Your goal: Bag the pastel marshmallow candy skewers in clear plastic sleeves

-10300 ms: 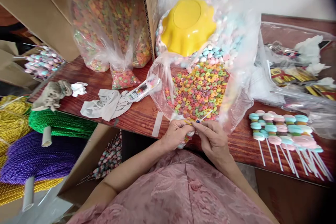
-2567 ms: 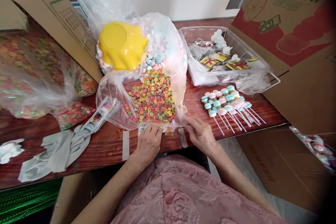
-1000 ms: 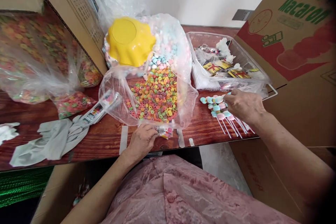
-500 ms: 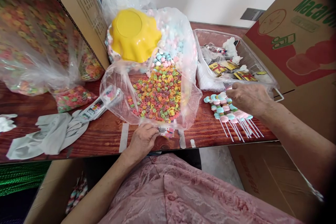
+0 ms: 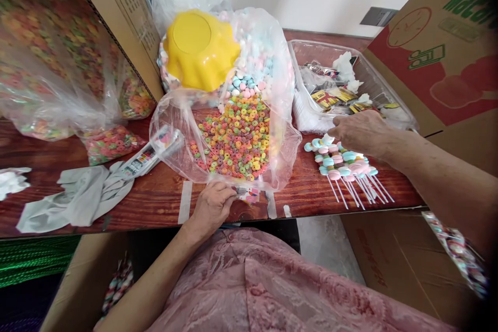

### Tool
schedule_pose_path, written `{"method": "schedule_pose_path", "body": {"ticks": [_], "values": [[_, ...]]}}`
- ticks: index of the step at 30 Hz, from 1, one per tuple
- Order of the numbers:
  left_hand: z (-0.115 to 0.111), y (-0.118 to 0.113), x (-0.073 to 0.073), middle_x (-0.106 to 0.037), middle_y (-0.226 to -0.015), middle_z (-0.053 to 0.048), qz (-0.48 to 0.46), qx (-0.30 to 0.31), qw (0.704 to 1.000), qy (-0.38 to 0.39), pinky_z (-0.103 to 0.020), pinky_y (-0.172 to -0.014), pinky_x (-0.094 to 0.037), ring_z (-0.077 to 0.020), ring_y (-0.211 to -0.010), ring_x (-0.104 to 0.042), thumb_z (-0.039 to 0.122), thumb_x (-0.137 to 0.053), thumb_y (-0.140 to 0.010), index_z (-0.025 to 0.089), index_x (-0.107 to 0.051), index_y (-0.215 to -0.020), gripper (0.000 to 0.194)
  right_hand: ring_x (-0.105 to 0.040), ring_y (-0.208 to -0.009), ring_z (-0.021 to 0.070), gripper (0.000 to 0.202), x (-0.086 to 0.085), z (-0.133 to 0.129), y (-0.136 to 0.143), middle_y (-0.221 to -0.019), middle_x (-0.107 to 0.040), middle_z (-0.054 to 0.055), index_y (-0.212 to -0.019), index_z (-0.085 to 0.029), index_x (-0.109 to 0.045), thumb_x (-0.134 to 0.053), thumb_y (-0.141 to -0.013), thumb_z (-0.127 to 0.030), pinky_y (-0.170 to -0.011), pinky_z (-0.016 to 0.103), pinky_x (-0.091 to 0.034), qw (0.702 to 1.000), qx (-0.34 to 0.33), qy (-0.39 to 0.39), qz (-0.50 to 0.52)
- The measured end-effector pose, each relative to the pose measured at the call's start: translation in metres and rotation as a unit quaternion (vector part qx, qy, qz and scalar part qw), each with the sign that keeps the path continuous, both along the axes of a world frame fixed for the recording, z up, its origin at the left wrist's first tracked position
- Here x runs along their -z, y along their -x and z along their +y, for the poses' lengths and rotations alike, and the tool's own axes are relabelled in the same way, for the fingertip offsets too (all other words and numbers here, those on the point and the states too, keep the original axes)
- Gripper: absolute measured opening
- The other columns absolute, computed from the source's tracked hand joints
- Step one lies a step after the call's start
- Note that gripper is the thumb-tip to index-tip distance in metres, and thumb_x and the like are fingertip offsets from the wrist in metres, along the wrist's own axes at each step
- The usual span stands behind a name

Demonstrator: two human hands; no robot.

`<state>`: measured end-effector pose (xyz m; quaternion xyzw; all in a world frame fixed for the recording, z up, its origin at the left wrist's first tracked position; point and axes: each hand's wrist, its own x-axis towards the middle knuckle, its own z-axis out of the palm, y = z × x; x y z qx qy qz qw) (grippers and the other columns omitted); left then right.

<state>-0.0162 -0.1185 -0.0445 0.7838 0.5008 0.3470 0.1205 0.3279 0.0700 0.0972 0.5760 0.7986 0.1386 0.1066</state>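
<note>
At the table's front edge my left hand [image 5: 213, 205] is closed, with thumb and finger pinching a small printed plastic packet [image 5: 249, 195]. Just behind it, ring-shaped candies [image 5: 237, 140] in several colours lie in an open clear bag [image 5: 286, 166]. My right hand [image 5: 360, 134] is over the back of a row of candy skewers [image 5: 344, 170], its fingers curled together. What those fingers hold, if anything, is hidden. Pink, blue and white candies are threaded on the skewers, whose white sticks point toward me.
A yellow bowl [image 5: 200, 52] sits upside down on pastel candies [image 5: 247, 84]. Behind my right hand stands a clear plastic bin [image 5: 404, 119] with packets. Cardboard boxes [image 5: 439, 57] flank the table. Grey cloth [image 5: 78, 197] and bagged candy rings [image 5: 111, 142] lie left.
My right hand has shifted slightly up and to the right over the back of the skewers. My left hand keeps its pinch on the packet. The view has tilted slightly.
</note>
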Motion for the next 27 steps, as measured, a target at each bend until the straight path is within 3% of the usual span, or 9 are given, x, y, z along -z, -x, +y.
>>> {"method": "schedule_pose_path", "body": {"ticks": [2,4,9,12,15,22,25,27], "values": [[0.0,0.0,0.0,-0.07,-0.079,-0.004,0.0,0.001,1.0,-0.002,-0.03,-0.07,-0.049,-0.0173,-0.074,-0.061,0.013,-0.066,-0.086,0.017,-0.071,-0.081,0.009,-0.019,-0.053,0.0029,0.013,-0.004,0.004,0.007,-0.08,-0.067,0.001,-0.079,-0.018,-0.077,-0.069,-0.076,-0.009,-0.063,0.035,-0.013,0.989,-0.023,0.105,-0.106],[-0.001,0.0,0.002,-0.07,-0.079,-0.004,0.002,0.002,1.0,-0.003,-0.031,-0.071,-0.049,-0.0177,-0.075,-0.061,0.013,-0.065,-0.087,0.017,-0.072,-0.082,0.009,-0.019,-0.054,0.0035,0.013,-0.007,0.008,0.013,-0.085,-0.068,0.003,-0.086,-0.018,-0.078,-0.067,-0.081,-0.013,-0.063,0.034,-0.013,0.975,-0.031,0.144,-0.165],[-0.002,0.002,0.005,-0.071,-0.085,-0.005,0.0,0.012,1.0,0.007,-0.031,-0.074,-0.05,-0.0179,-0.079,-0.062,0.013,-0.06,-0.09,0.018,-0.072,-0.086,0.014,-0.02,-0.053,0.004,0.006,-0.011,0.022,0.022,-0.078,-0.068,-0.001,-0.081,-0.018,-0.077,-0.072,-0.08,-0.017,-0.062,0.033,-0.012,0.97,-0.047,0.168,-0.167],[-0.001,0.003,0.005,-0.072,-0.087,-0.006,0.002,0.017,1.0,0.008,-0.031,-0.075,-0.051,-0.0179,-0.081,-0.063,0.012,-0.058,-0.091,0.018,-0.072,-0.089,0.016,-0.026,-0.054,0.0036,0.013,-0.012,0.029,0.025,-0.069,-0.065,-0.002,-0.077,-0.015,-0.076,-0.066,-0.085,-0.016,-0.063,0.032,-0.013,0.969,-0.042,0.198,-0.144],[0.001,0.004,0.004,-0.073,-0.087,-0.006,0.007,0.018,1.0,0.004,-0.031,-0.074,-0.051,-0.0173,-0.079,-0.064,0.015,-0.057,-0.092,0.019,-0.073,-0.09,0.016,-0.039,-0.06,0.0037,0.015,-0.01,0.028,0.027,-0.067,-0.065,-0.001,-0.079,-0.012,-0.076,-0.063,-0.087,-0.011,-0.065,0.033,-0.015,0.969,-0.038,0.195,-0.149],[0.004,0.004,0.003,-0.072,-0.083,-0.005,0.001,0.019,1.0,0.007,-0.03,-0.071,-0.05,-0.017,-0.077,-0.064,0.017,-0.056,-0.093,0.019,-0.072,-0.086,0.017,-0.057,-0.078,0.0086,0.018,-0.007,0.013,0.031,-0.09,-0.072,0.007,-0.088,-0.009,-0.076,-0.058,-0.084,-0.008,-0.065,0.033,-0.02,0.965,-0.046,0.176,-0.189],[0.003,0.002,0.004,-0.072,-0.082,-0.005,-0.014,0.009,1.0,0.012,-0.03,-0.072,-0.05,-0.0173,-0.076,-0.064,0.016,-0.058,-0.091,0.018,-0.072,-0.084,0.016,-0.059,-0.084,0.0112,0.022,-0.009,0.009,0.03,-0.098,-0.072,0.009,-0.099,-0.01,-0.075,-0.057,-0.088,-0.015,-0.064,0.035,-0.02,0.96,-0.052,0.168,-0.217],[0.003,0.001,0.004,-0.071,-0.081,-0.005,-0.025,-0.003,1.0,0.018,-0.031,-0.072,-0.05,-0.0174,-0.076,-0.064,0.016,-0.059,-0.09,0.018,-0.071,-0.082,0.015,-0.058,-0.08,0.0093,0.029,-0.012,0.006,0.024,-0.098,-0.071,0.009,-0.094,-0.008,-0.075,-0.052,-0.093,-0.026,-0.063,0.035,-0.019,0.967,-0.037,0.155,-0.198]]}}
